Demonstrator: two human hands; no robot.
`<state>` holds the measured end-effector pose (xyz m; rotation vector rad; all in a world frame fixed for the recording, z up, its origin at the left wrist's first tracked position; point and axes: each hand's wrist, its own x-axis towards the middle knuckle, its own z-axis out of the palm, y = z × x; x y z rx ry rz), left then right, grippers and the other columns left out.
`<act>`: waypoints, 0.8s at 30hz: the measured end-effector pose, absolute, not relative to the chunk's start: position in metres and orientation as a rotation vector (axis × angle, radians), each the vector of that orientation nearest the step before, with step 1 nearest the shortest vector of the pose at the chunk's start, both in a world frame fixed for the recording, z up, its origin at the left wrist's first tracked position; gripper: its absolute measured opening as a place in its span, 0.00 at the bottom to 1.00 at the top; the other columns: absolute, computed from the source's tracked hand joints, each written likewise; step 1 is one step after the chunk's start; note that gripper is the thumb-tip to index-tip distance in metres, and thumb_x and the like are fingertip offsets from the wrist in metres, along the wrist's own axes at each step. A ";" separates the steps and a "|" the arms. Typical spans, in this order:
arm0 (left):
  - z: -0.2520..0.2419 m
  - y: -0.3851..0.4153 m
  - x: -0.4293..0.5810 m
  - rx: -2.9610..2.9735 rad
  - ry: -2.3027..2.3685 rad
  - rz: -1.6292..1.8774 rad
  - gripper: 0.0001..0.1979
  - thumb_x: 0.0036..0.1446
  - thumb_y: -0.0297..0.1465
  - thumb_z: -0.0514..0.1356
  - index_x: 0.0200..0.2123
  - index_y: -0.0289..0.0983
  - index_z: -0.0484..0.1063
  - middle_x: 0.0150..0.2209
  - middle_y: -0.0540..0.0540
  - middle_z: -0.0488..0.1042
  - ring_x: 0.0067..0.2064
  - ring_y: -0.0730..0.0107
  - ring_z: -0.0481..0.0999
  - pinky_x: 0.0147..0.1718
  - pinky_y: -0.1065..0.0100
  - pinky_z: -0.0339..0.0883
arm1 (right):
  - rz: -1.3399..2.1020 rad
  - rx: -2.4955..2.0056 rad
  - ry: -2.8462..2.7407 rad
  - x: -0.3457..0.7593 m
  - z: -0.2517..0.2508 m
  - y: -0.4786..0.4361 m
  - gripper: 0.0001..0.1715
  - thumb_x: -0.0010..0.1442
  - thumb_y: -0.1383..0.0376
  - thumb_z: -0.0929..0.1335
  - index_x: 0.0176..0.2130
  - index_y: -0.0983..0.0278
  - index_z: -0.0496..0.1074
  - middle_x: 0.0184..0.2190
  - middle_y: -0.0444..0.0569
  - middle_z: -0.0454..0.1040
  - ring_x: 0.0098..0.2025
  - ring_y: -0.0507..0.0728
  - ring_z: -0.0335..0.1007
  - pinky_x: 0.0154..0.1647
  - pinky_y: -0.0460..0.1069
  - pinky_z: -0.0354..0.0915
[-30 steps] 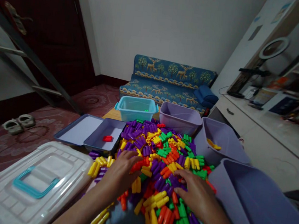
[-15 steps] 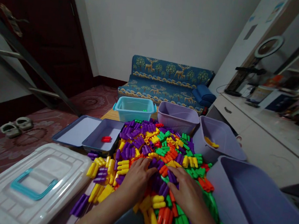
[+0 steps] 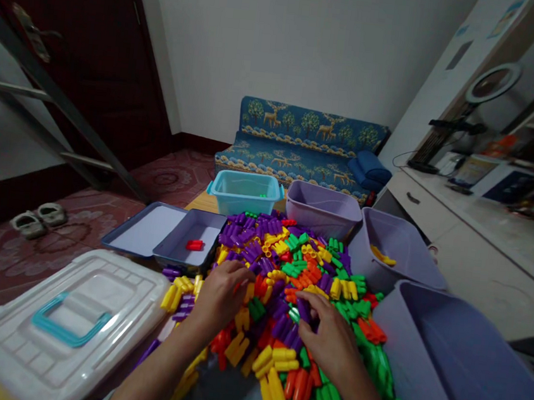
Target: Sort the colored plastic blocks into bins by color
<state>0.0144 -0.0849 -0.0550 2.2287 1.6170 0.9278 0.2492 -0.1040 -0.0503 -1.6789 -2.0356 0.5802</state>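
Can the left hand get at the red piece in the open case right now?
Probably yes: the case is open at the top, nothing covers the red piece, and the left hand is close by, over the pile.

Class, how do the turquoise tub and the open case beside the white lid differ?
The tub is turquoise; the case has a dark rim and pale inside. The tub is deep; the case is shallow. The tub shows something green; the case holds a red piece. Both are open on top.
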 end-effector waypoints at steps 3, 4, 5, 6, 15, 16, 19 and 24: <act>-0.056 -0.080 -0.007 2.168 1.721 0.932 0.11 0.58 0.23 0.53 0.34 0.38 0.76 0.36 0.45 0.74 0.37 0.66 0.74 0.37 0.67 0.65 | 0.638 -1.662 -1.992 0.244 -0.049 -0.106 0.30 0.47 0.73 0.62 0.49 0.60 0.71 0.47 0.49 0.75 0.51 0.60 0.70 0.53 0.55 0.64; -0.058 -0.079 -0.012 2.162 1.741 0.916 0.12 0.58 0.24 0.52 0.35 0.39 0.76 0.36 0.45 0.73 0.36 0.66 0.74 0.37 0.67 0.66 | 0.648 -1.662 -1.980 0.242 -0.048 -0.106 0.29 0.46 0.74 0.62 0.48 0.60 0.71 0.47 0.49 0.75 0.51 0.60 0.70 0.53 0.55 0.63; -0.060 -0.078 -0.016 2.165 1.755 0.898 0.12 0.58 0.24 0.52 0.36 0.39 0.76 0.36 0.45 0.73 0.36 0.66 0.74 0.37 0.67 0.66 | 0.655 -1.662 -1.969 0.239 -0.048 -0.106 0.28 0.46 0.75 0.61 0.47 0.61 0.71 0.47 0.49 0.76 0.51 0.60 0.70 0.54 0.55 0.63; -0.061 -0.077 -0.019 2.173 1.767 0.878 0.12 0.58 0.24 0.53 0.38 0.39 0.76 0.38 0.44 0.73 0.38 0.65 0.74 0.39 0.66 0.66 | 0.657 -1.661 -1.957 0.237 -0.048 -0.105 0.27 0.46 0.75 0.61 0.45 0.62 0.72 0.46 0.49 0.76 0.51 0.59 0.71 0.54 0.55 0.62; -0.059 -0.075 -0.012 2.241 1.829 0.593 0.23 0.52 0.21 0.57 0.53 0.34 0.71 0.46 0.38 0.72 0.48 0.57 0.72 0.49 0.62 0.66 | 0.691 -1.562 -1.995 0.223 -0.058 -0.105 0.13 0.56 0.69 0.63 0.40 0.62 0.72 0.44 0.51 0.75 0.50 0.60 0.70 0.54 0.54 0.61; -0.058 -0.074 -0.011 2.246 1.840 0.577 0.24 0.51 0.21 0.57 0.53 0.34 0.71 0.47 0.38 0.72 0.48 0.58 0.73 0.48 0.62 0.66 | 0.691 -1.562 -1.998 0.222 -0.059 -0.105 0.13 0.56 0.69 0.63 0.40 0.62 0.72 0.44 0.51 0.74 0.50 0.59 0.69 0.54 0.53 0.61; -0.057 -0.073 -0.007 2.249 1.901 0.537 0.23 0.52 0.24 0.58 0.53 0.35 0.72 0.46 0.38 0.71 0.47 0.57 0.73 0.46 0.62 0.67 | 0.690 -1.556 -1.997 0.222 -0.061 -0.105 0.12 0.56 0.69 0.63 0.40 0.62 0.73 0.44 0.51 0.74 0.49 0.59 0.69 0.53 0.52 0.61; -0.060 -0.070 -0.001 2.218 2.008 0.494 0.21 0.53 0.28 0.60 0.52 0.38 0.73 0.47 0.39 0.70 0.48 0.56 0.73 0.46 0.62 0.67 | 0.704 -1.538 -1.996 0.222 -0.061 -0.105 0.11 0.56 0.69 0.63 0.39 0.61 0.73 0.42 0.50 0.74 0.48 0.58 0.69 0.52 0.52 0.62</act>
